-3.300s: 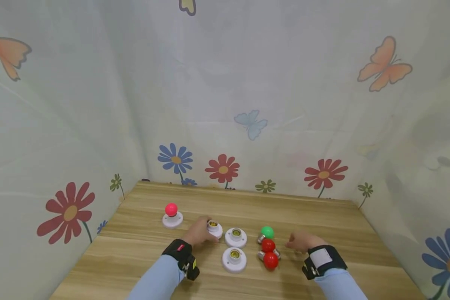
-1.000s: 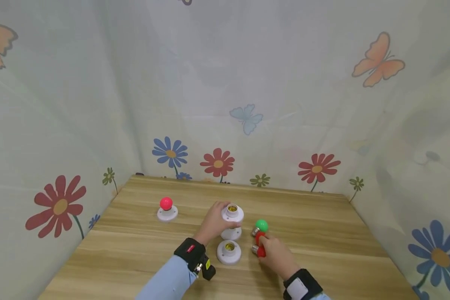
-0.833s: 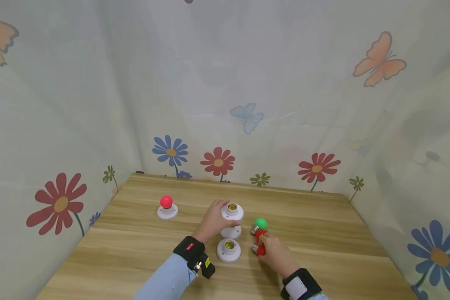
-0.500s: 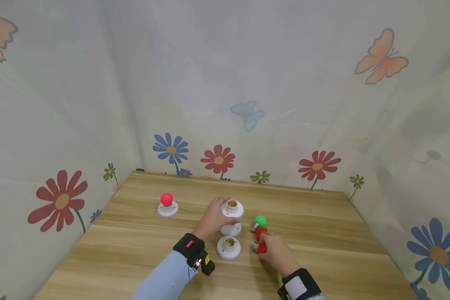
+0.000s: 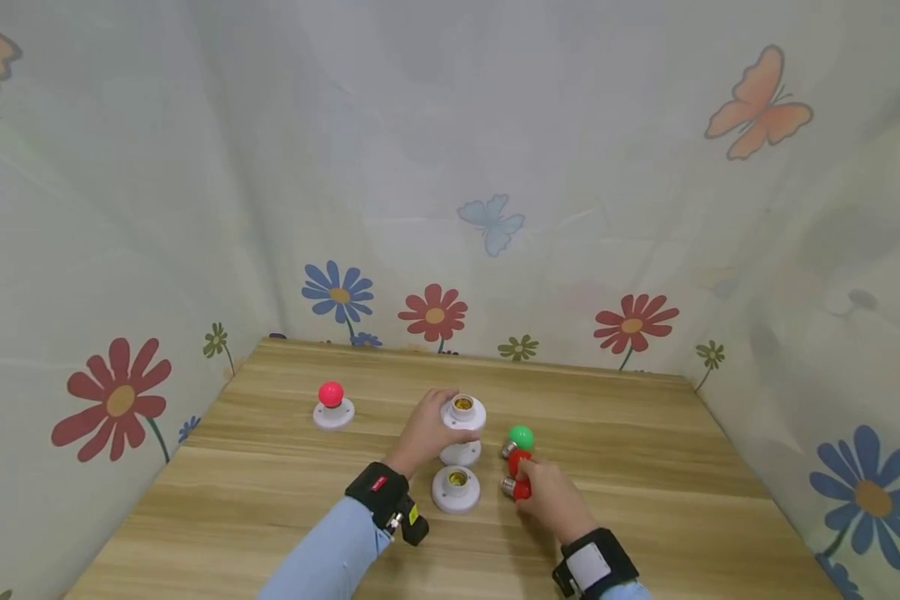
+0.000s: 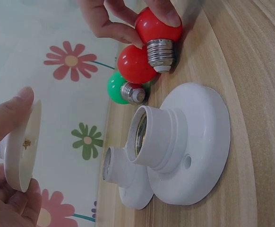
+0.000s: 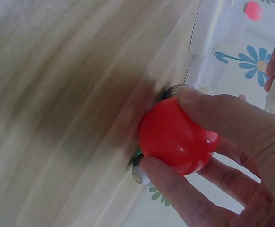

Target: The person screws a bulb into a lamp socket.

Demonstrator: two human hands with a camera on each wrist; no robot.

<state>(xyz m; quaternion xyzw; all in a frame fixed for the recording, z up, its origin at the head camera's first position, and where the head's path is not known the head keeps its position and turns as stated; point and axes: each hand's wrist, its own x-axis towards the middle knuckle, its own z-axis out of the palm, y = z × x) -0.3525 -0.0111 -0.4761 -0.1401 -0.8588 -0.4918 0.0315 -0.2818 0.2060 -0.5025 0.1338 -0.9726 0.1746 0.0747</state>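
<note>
Left hand point(image 5: 423, 433) holds a socket point(image 5: 462, 415), right hand point(image 5: 557, 498) a red bulb point(image 7: 175, 137).

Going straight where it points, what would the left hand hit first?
The way looks free until the pale flower-printed fabric backdrop, though depth is unclear; the left hand holds a round white plastic lamp socket.

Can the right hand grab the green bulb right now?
Probably not. The right hand is close to the green bulb, but it grips a red bulb, and a second red bulb lies between that one and the green one. It would likely need to let go first.
</note>
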